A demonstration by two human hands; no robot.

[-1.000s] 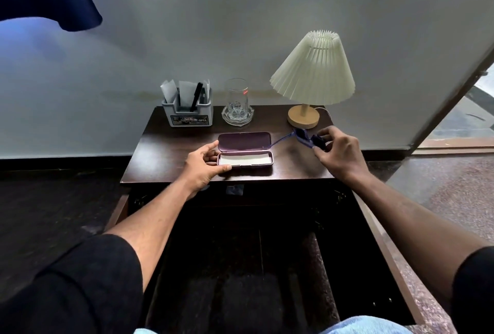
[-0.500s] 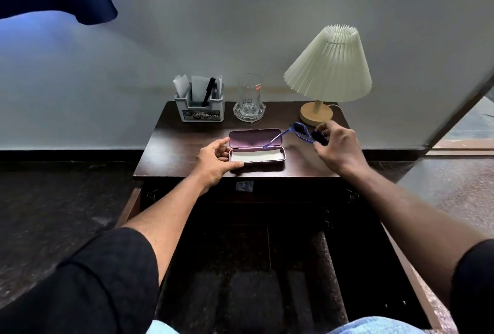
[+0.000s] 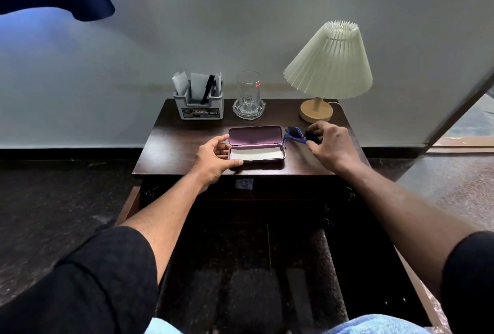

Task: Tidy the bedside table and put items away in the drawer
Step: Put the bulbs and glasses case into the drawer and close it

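Purple glasses case [image 3: 255, 137], lid open, long axis left-to-right on the table [image 3: 181, 143]; left hand [image 3: 215, 158] holds its left end. Blue sunglasses [image 3: 295, 135], pinched in the grip of the right hand [image 3: 330, 145], just beside the case's right end.

Bare wood is lying free on the left of the bedside table [image 3: 176, 146] — room to pass. Along the back, organiser box [image 3: 199, 109], glass [image 3: 249, 93] and lamp [image 3: 328, 63] are blocking; the open case [image 3: 256, 143] is filling mid-front, the drawer [image 3: 127, 206] gaping below.
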